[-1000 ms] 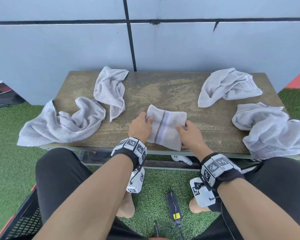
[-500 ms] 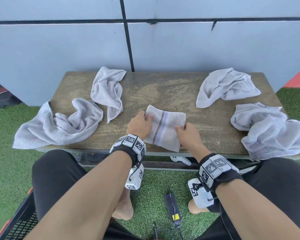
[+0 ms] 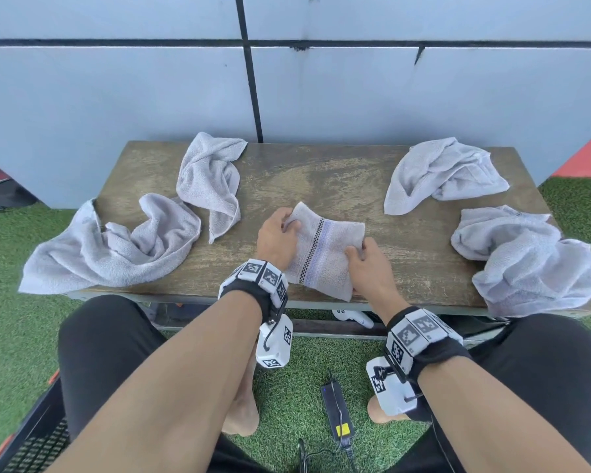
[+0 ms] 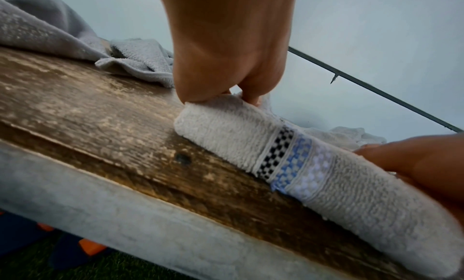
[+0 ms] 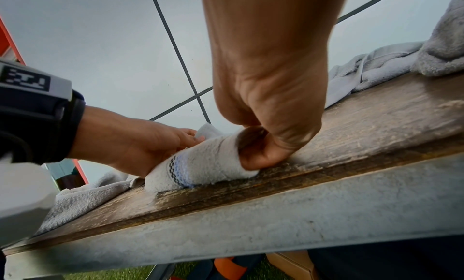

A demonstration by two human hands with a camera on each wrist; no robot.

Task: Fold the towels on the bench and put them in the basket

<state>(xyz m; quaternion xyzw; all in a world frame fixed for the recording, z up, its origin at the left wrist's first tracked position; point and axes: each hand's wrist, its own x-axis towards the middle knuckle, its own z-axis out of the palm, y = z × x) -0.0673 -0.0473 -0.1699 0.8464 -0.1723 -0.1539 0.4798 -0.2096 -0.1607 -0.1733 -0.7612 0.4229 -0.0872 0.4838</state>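
Fingers point(image 3: 289, 224) curled into folded striped towel point(image 3: 325, 254), left hand point(image 3: 275, 238) pinching far-left corner, right hand point(image 3: 367, 264) gripping right edge; towel flat on wooden table point(image 3: 321, 179), near front edge, among four crumpled grey towels point(image 3: 116, 247).

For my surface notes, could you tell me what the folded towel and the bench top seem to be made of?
Folded towel: looped terry cloth, probably cotton; fuzzy pile, with flat woven checkered and blue bands.
Bench top: apparently wood, matte and worn; grain lines and pale scuffed patches show. Its front edge looks like a grey frame, material unclear.
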